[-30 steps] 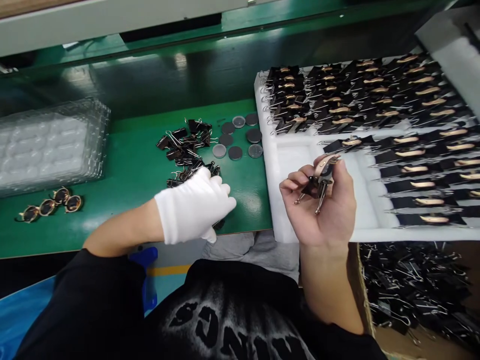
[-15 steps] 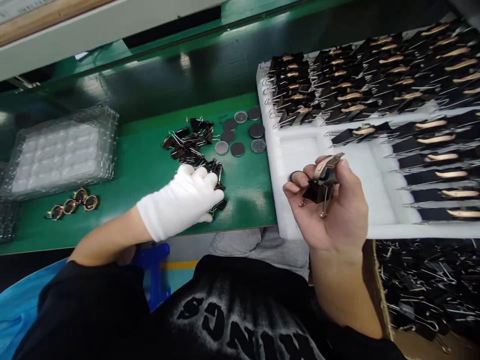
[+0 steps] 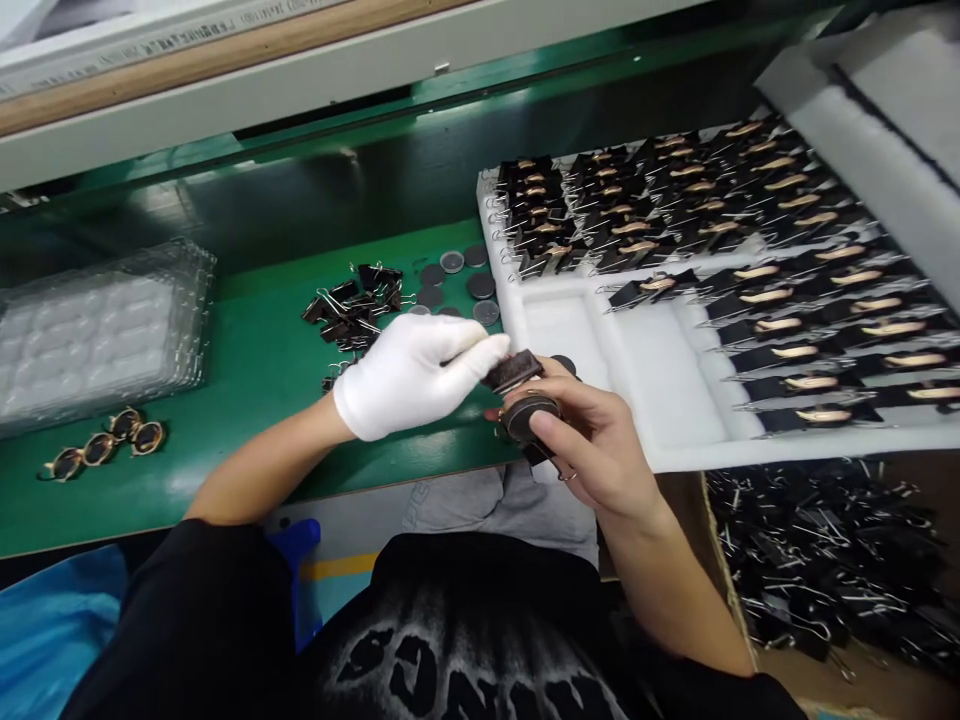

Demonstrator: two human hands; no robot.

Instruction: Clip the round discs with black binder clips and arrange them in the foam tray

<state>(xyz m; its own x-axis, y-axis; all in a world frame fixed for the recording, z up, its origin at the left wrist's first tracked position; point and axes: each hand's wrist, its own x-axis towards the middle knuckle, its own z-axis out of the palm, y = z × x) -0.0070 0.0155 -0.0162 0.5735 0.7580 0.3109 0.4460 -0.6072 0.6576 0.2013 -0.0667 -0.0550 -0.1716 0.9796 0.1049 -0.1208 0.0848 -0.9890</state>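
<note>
My left hand (image 3: 424,375), in a white glove, pinches a black binder clip (image 3: 516,370) between thumb and fingers. It holds that clip against the work in my right hand. My bare right hand (image 3: 600,440) grips a round, dark-faced watch case (image 3: 529,415), thumb pressed on its face. Another black clip hangs under the case, partly hidden by the fingers. A loose pile of binder clips (image 3: 352,305) lies on the green table behind my gloved hand. Beside the pile are several dark round discs (image 3: 481,286), some covered by the glove.
A white foam tray (image 3: 675,385) at right bears rows of clipped gold pieces (image 3: 795,352). Below it stands a box of loose binder clips (image 3: 817,570). Stacked clear plastic trays (image 3: 97,320) and several gold-rimmed round cases (image 3: 98,449) lie on the left. A shelf edge (image 3: 300,75) crosses above.
My left hand has left the clip pile and moved right with a clip to my right hand. My right hand has come left and turned, bringing the case's dark face into view.
</note>
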